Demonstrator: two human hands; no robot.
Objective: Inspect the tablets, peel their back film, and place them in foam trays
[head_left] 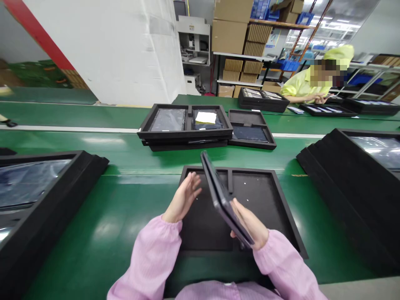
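My right hand (251, 223) grips a pair of thin, dark, tablet-like panels (223, 198), seen nearly edge-on. They are tilted, and a narrow gap shows between them at the upper end. To their left, my left hand (184, 198) is raised with its fingers stretched out, apart from the panels and holding nothing. Beneath both hands lies a black foam tray (265, 200) with a divider near its middle. A few small white specks show on the tray's floor. The panels hide part of the divider and the tray's left section.
Stacked black trays (184, 134) with wrapped panels stand ahead, beside another tray (252, 144). Tall tray stacks flank me at left (71, 183) and right (337, 187) on the green work surface (131, 208). A co-worker in yellow (303, 88) handles something at the far right.
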